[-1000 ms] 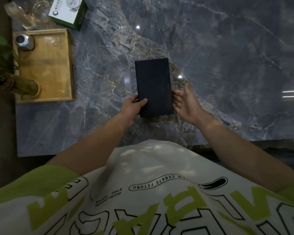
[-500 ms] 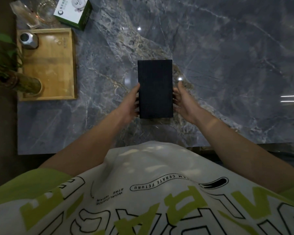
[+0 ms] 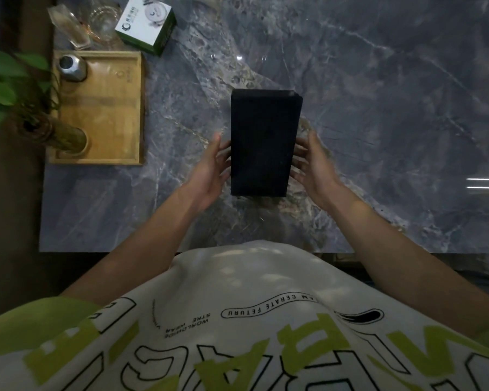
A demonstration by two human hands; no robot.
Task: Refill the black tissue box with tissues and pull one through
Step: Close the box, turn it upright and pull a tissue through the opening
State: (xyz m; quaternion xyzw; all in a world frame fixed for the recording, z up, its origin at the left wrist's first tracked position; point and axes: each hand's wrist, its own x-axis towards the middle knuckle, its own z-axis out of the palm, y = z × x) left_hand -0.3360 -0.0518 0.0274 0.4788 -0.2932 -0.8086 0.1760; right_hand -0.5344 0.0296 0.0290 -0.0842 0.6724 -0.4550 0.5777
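DESK: What's in front of you?

OPERATOR: I see the black tissue box [image 3: 261,142] lying on the grey marble table [image 3: 378,108], long axis pointing away from the body. The left hand [image 3: 209,172] flanks its left edge, the right hand [image 3: 313,167] its right edge, fingers spread and loosely curved, tips at the box's sides. Whether they press it or merely touch, I cannot tell; neither hand is clenched.

DESK: And beyond the fingers?

OPERATOR: Out past the left fingertips sits a wooden tray [image 3: 111,114] carrying a small metal canister [image 3: 71,67] and a plant in a glass vase [image 3: 54,134]. Farther off stand a white-and-green carton [image 3: 146,22] and clear glassware [image 3: 96,21]. No tissue shows at the box's top face.
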